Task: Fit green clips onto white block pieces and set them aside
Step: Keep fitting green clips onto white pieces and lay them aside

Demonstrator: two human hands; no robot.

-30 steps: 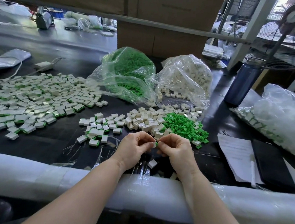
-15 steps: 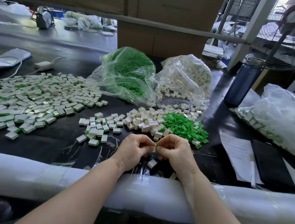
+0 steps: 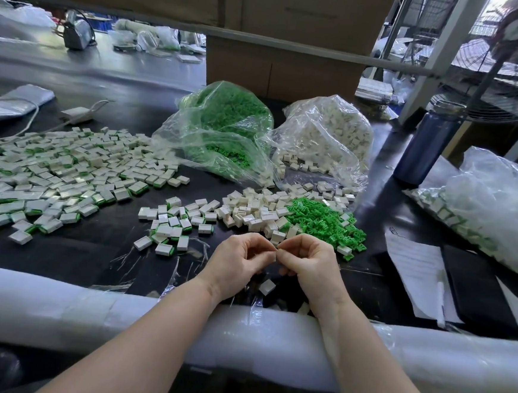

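Note:
My left hand (image 3: 240, 257) and my right hand (image 3: 308, 262) meet fingertip to fingertip just above the black table, near its front edge. Together their curled fingers pinch one small piece, which they almost wholly hide. Behind them lie a heap of loose white blocks (image 3: 256, 210) and, to its right, a heap of green clips (image 3: 321, 220). A small group of finished green-and-white pieces (image 3: 172, 223) sits left of the hands. A wide spread of finished pieces (image 3: 61, 177) covers the far left. One white block (image 3: 266, 287) lies under the hands.
A clear bag of green clips (image 3: 226, 122) and a bag of white blocks (image 3: 324, 133) stand at the back. At right are a blue bottle (image 3: 426, 147), a paper sheet (image 3: 416, 270), a black notebook (image 3: 473, 287) and another filled bag (image 3: 498, 209). White foam padding (image 3: 57, 307) lines the front edge.
The hands have stayed in place, pressed together. The bit of green seen between the fingertips earlier is now covered by the fingers.

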